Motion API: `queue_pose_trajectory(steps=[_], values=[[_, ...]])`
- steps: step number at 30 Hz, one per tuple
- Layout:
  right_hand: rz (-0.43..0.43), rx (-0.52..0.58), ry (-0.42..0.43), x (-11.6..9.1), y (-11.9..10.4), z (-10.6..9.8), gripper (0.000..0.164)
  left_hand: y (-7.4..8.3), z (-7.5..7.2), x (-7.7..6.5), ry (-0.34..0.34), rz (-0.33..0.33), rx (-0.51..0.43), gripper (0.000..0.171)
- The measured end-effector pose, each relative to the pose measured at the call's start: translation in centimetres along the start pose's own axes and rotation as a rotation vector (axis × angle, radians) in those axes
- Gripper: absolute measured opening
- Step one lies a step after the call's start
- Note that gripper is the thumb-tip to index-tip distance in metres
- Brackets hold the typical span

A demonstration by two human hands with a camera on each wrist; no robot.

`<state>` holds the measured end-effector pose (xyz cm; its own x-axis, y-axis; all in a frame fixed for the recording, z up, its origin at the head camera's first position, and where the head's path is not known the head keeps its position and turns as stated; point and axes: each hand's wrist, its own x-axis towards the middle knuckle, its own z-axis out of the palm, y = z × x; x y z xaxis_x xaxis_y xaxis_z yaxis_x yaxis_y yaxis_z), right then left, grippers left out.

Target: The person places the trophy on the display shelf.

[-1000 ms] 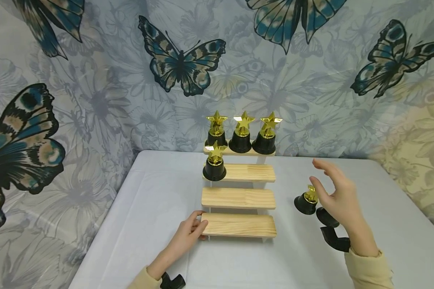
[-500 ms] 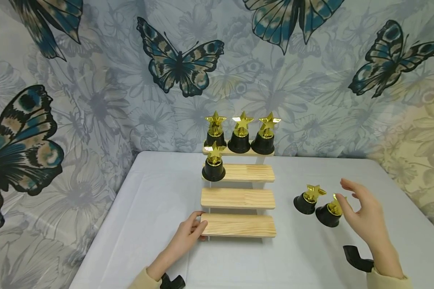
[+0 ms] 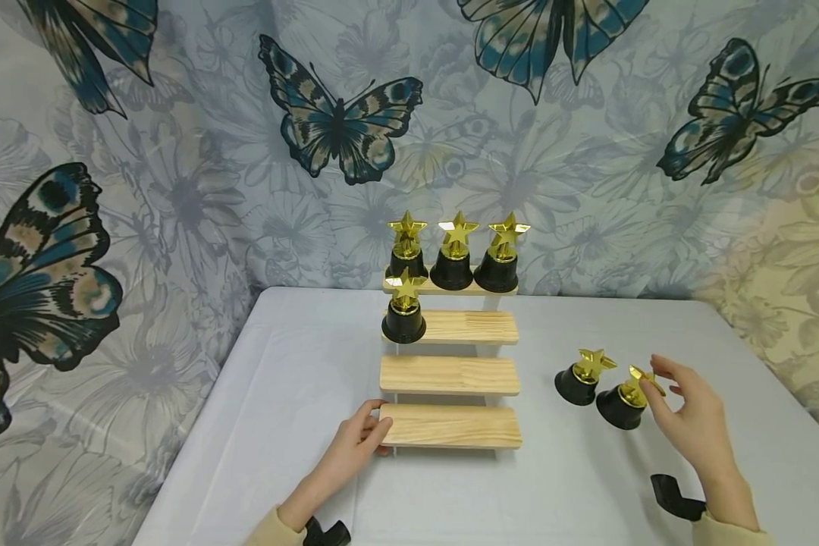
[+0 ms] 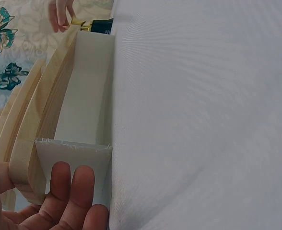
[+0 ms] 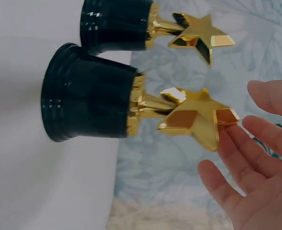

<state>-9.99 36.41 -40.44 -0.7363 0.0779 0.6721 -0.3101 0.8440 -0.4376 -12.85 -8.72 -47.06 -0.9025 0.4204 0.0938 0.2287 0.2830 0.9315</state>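
1. Gold star atop a black base, the nearer trophy [image 3: 624, 406] stands on the white tablecloth [image 3: 246, 425], right of the wooden stand and well apart from it.
2. What's new: a second ago the right hand [image 3: 696, 421] covered that star; since then it has swung right and lower, and its fingertips now sit around the star's outer points. I'd judge it poised for a grasp, not yet made.
3. That hand's thumb and fingers are parted and loosely bent. One finger passes behind a point of the star; whether it touches, I can't tell. Nothing looks gripped.
4. Just beside stands the farther trophy [image 3: 580, 381].
5. Over on the left, the left hand [image 3: 355, 440] hasn't shifted: it holds the end of the lowest board [image 3: 450, 426], fingers curled underneath.
6. I see no boxes, only tiers: three trophies [image 3: 453, 269] line the top board [image 3: 462, 291], and one more trophy [image 3: 404, 320] stands at the left end of the second board [image 3: 474, 326].
7. Behind hangs a butterfly backdrop [image 3: 198, 250].
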Motion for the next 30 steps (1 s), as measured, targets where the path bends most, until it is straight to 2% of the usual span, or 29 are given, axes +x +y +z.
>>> queue_pose_trajectory(steps=[10, 18, 20, 23, 30], values=[[0.108, -0.039, -0.104, -0.7, 2.0, 0.7, 0.046, 0.0, 0.0, 0.1, 0.001, -0.006, -0.007, 0.046], [0.112, -0.074, -0.087, -2.5, 8.4, 2.9, 0.044, -0.2, 0.1, 0.1, -0.002, -0.021, -0.015, 0.045], [0.112, -0.048, -0.083, -2.8, 9.5, 3.2, 0.043, -0.2, 0.1, 0.0, -0.003, -0.024, -0.018, 0.045], [0.113, -0.054, -0.074, -3.0, 10.1, 3.5, 0.039, -0.2, 0.1, 0.0, -0.003, -0.022, -0.018, 0.044], [0.125, -0.05, -0.068, -2.9, 9.7, 3.6, 0.036, -0.2, 0.1, 0.1, 0.003, -0.019, -0.021, 0.044]])
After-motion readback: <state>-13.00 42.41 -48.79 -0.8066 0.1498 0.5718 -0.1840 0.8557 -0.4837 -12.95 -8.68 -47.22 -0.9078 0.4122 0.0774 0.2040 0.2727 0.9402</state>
